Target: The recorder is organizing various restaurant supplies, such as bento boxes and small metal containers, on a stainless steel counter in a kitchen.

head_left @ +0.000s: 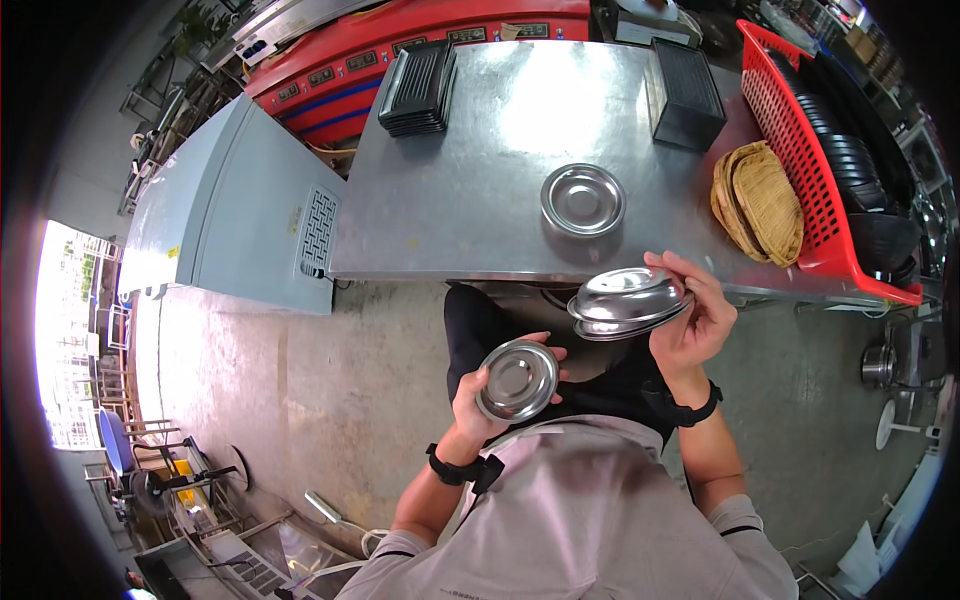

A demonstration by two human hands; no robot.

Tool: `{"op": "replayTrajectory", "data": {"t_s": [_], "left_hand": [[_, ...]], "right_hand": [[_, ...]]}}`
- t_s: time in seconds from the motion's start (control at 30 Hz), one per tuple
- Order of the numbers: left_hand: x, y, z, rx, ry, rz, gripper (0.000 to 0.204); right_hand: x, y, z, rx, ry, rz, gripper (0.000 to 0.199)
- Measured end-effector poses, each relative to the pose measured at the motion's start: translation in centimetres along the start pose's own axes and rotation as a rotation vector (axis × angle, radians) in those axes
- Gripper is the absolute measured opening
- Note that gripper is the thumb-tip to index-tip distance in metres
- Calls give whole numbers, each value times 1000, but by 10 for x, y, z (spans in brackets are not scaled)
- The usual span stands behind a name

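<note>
A small round stainless steel dish (517, 381) rests in my left hand (472, 408), thumb on its near rim and fingers curled around the far side. My right hand (692, 318) grips a few more steel dishes (630, 296) by their right edge. They are nested loosely and tilted, held in the air just off the table's front edge. Beyond them, a round steel dish (583, 200) sits upright on the steel table (450, 200); whether others lie stacked under it I cannot tell. My two hands are apart, the left one lower and nearer my body.
Black ribbed trays (418, 88) are stacked at the table's back left, and a black box-like stack (687, 95) stands at the back right. Woven baskets (765, 205) lie beside a red plastic crate (800, 150) of black bowls. A pale grey cabinet (250, 210) stands left of the table.
</note>
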State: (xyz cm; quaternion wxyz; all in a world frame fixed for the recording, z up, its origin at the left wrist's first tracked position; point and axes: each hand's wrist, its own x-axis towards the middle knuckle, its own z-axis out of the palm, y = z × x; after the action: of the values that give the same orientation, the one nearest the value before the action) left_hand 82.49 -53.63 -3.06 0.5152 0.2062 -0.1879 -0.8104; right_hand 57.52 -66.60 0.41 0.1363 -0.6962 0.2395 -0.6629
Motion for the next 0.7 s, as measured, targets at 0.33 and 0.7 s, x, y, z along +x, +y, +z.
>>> {"op": "replayTrajectory", "data": {"t_s": [0.33, 0.7], "left_hand": [[0, 0, -1, -31, -17, -12, 105], [-2, 1, 0, -25, -18, -22, 106]], "right_hand": [[-1, -2, 3, -31, 57, 44, 22], [50, 26, 8, -88, 64, 672, 18]]}}
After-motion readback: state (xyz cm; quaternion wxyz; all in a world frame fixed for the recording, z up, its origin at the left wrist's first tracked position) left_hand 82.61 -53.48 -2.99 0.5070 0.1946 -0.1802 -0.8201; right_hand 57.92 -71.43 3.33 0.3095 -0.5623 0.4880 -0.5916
